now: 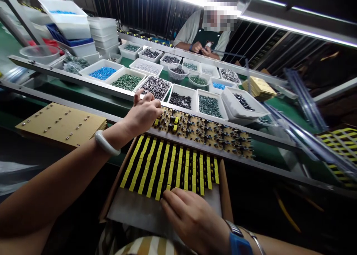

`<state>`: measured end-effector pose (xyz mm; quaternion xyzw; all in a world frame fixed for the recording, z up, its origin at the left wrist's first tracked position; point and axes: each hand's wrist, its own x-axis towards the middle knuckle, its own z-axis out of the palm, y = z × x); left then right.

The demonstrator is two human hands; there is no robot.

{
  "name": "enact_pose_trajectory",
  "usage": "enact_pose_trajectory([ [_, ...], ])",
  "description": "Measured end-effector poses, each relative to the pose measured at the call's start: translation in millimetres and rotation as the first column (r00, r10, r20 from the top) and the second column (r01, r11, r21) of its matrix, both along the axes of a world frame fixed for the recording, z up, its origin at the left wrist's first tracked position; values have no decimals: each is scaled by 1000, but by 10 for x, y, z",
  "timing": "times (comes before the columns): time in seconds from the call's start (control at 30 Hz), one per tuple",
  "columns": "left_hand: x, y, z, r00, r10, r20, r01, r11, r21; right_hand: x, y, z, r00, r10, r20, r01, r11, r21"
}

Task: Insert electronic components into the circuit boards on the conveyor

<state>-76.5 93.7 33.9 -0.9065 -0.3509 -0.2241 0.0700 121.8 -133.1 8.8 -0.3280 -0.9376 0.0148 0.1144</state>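
Observation:
My left hand point(146, 111) is over the left end of a circuit board point(200, 130) crowded with small parts. Its fingers are curled, the index finger raised, and whatever the fingertips hold is hidden. Close beneath them is a yellow block component point(156, 122); two more yellow blocks point(175, 124) stand further right on the board. My right hand point(192, 217) is closed at the near end of slanting rows of yellow-and-black components point(164, 162) in a cardboard box point(225, 190). Its fingertips touch the rows, but what they grip cannot be made out.
A stack of tan boards point(61, 121) lies left of my left forearm. Beyond the metal rail point(111, 117), white bins hold blue parts point(102, 73), green parts point(126, 82) and dark parts point(180, 99). Across the bench sits another person point(205, 37), hands together. More tan boards point(259, 87) are stacked at right.

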Motion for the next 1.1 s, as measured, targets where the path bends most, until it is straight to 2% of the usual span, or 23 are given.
enact_pose_trajectory([
  [0.17,51,-231,-56,997,-75,-15,76,990,118,15,28,26,997,38,-65,-40,999,-31],
  [0.3,154,-346,-154,984,-176,-42,180,974,135,70,139,261,980,-54,-189,20,984,-176],
  [0.37,198,-372,-195,975,-207,-76,215,969,123,126,270,426,944,-127,-305,70,979,-190],
  [0.47,230,-392,-224,969,-222,-104,230,970,73,242,583,642,865,-205,-458,167,978,-121],
  [0.57,214,-397,-210,979,-194,-68,196,980,26,366,979,742,782,-286,-554,217,958,-187],
  [0.67,152,-374,-175,997,-79,10,79,997,20,458,1366,698,728,-342,-594,242,939,-244],
  [0.77,75,-337,-161,1000,12,13,-13,998,56,507,1689,569,777,-332,-535,264,943,-202],
  [0.87,26,-314,-190,1000,18,-24,-17,997,77,523,1936,454,843,-330,-425,296,944,-147],
  [0.93,18,-303,-221,1000,20,-23,-18,997,73,520,2057,418,860,-346,-376,325,938,-120],
  [1.1,32,-302,-219,999,41,1,-41,999,35,474,2213,448,901,-364,-234,356,931,-78],
])
